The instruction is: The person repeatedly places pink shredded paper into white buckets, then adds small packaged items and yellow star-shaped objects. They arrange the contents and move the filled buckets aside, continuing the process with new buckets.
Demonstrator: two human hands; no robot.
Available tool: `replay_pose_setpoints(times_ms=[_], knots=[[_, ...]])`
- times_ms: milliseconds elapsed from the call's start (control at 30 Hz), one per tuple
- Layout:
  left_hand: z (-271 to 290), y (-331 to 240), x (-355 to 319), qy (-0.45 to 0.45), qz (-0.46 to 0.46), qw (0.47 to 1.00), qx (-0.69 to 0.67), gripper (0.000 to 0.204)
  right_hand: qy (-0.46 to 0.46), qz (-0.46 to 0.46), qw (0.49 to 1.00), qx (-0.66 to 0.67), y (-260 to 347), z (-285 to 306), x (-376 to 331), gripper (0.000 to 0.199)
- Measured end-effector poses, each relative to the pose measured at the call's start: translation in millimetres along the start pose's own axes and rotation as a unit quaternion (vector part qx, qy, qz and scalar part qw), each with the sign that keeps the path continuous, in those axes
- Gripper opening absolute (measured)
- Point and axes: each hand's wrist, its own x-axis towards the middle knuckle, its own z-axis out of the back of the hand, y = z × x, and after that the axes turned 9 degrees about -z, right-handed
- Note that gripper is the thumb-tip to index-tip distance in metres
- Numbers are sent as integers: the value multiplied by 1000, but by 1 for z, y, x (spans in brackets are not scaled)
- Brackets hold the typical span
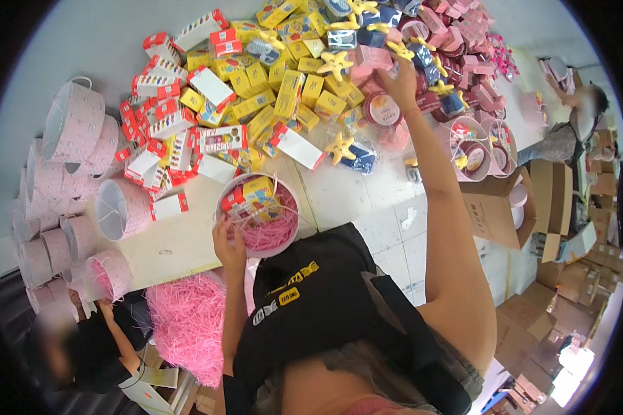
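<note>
I find the desk (194, 242) extending left of and beyond the pail (270, 254). Beyond the pail, a broad heap carries red-and-white boxes (212, 84), yellow boxes (289, 93) and, farther right, pink boxes (374, 57). Spare pails (75, 121) are stacked to the pail's left; a mound of pink shreds (187, 321) lies to its near left. The pail sits by the desk's near edge, holding similar shreds and a yellow box (259, 188). I record the left hand (230, 243) at the pail's left rim, grip clamped on it. The right hand (400, 84) reaches beyond and right of the pail, among the pink boxes; I cannot tell whether its grip is apart or together. A starfish (400, 50) shows at its far end.
</note>
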Motion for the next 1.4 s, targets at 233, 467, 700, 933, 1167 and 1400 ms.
replay_pose_setpoints(times_ms=[233,467,700,933,1167,1400], knots=[[-14,-31,-31,-59,120,989,-57,27,162,-377,912,24,43,-112,69,112],[-15,-43,-14,-78,63,993,-66,23,52,-300,889,342,0,-82,58,25],[-18,-43,29,-36,49,988,-143,21,163,-470,789,360,8,-87,54,56],[-15,-45,15,-33,67,983,-167,22,105,-535,719,431,10,-98,57,43],[-14,-32,16,-37,93,975,-198,22,97,-374,745,544,97,-47,-24,41],[7,-72,85,103,63,901,-418,70,475,-267,713,442,267,31,-176,53]])
